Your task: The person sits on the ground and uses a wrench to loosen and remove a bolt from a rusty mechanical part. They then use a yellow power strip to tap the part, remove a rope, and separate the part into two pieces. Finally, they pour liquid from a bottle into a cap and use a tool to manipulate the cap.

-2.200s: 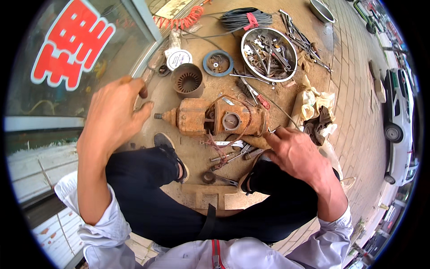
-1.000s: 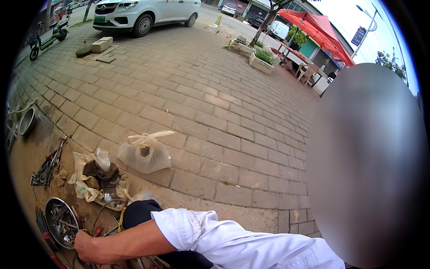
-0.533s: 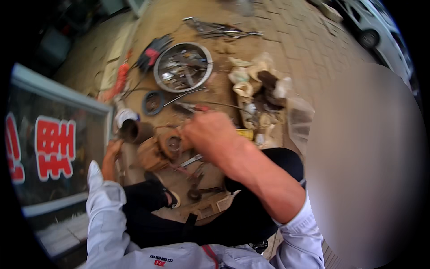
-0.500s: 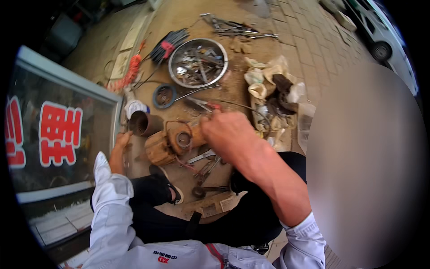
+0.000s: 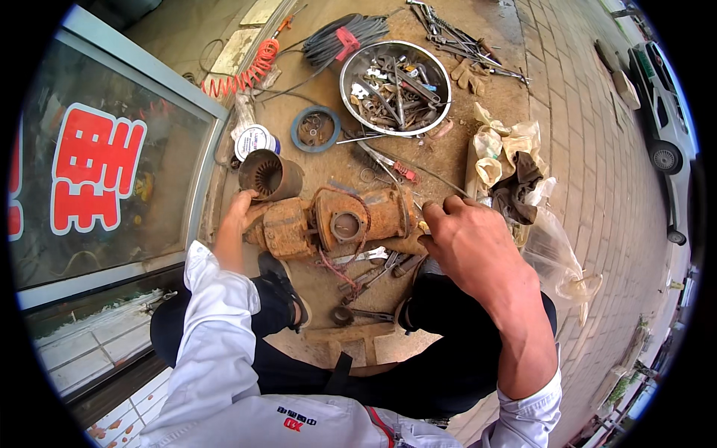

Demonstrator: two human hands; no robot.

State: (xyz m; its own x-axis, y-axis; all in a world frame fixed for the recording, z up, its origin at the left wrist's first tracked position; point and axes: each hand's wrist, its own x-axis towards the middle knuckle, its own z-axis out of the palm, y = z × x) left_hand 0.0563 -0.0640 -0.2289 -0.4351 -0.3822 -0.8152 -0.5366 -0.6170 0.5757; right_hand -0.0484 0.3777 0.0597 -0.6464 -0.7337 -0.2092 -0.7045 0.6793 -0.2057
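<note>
A rusty motor-like machine body (image 5: pixel 347 220) lies on its side on the ground between my feet. It has a round flanged opening in its middle, and a reddish cord is looped around it. At its left end my left hand (image 5: pixel 237 216) reaches between the body and a dark hollow cylinder (image 5: pixel 287 178) with slots inside; its fingertips are partly hidden. My right hand (image 5: pixel 478 239) hovers just past the body's right end, fingers curled together. A small yellowish bit shows by its fingertips, too small to name. Below the body lie a wrench (image 5: pixel 362 256) and several rusty tools.
Beyond stand a metal bowl (image 5: pixel 343 89) full of tools and parts, a blue-rimmed dish (image 5: pixel 293 131), a white tub (image 5: pixel 255 140), and coiled black cable (image 5: pixel 328 46). Plastic bags (image 5: pixel 493 168) with dark cloth lie right. Left is a glass door (image 5: pixel 160 82); more tools (image 5: pixel 463 41) lie farther off.
My right hand has moved right, off the machine body's right end, which now shows. The view has shifted, bringing the scene rightward. My left hand stays at the left end.
</note>
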